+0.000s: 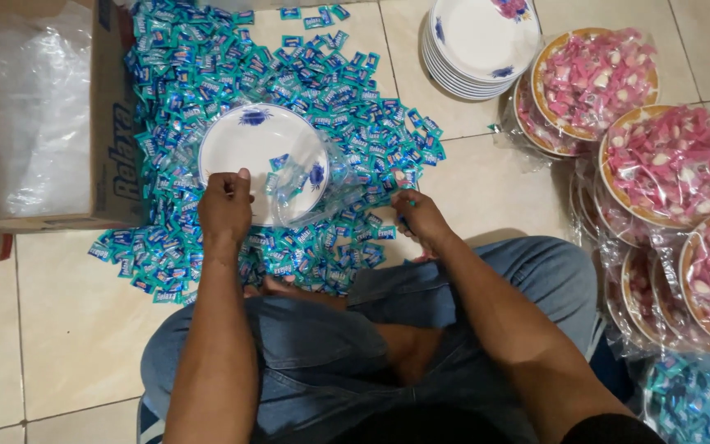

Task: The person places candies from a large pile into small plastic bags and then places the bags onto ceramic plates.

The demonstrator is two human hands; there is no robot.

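— Knees in blue jeans [421,329] fill the bottom of the view, crossed on the tiled floor [67,329]. What are the hands doing above them?

— On the left hand [225,210], the fingers are curled together and pinched on the near rim of a white plate [244,148] with blue flower prints. A clear plastic bag [310,185] lies partly over the plate, just to the right of those fingers.

— And the right hand [421,218]?

— It rests low in the heap of blue candy [207,74]. Its fingers are bent down into the wrappers; I cannot tell whether they are closed on any.

— Where does the plate sit?

— On top of the candy heap, between the two hands and a little beyond them.

— What else is around?

— Left of the left fingers, an open cardboard box [112,123] lined with plastic. Well beyond the right fingers, a stack of white plates [474,45]. Further to the right, bagged plates of pink candy [671,160], overlapping.
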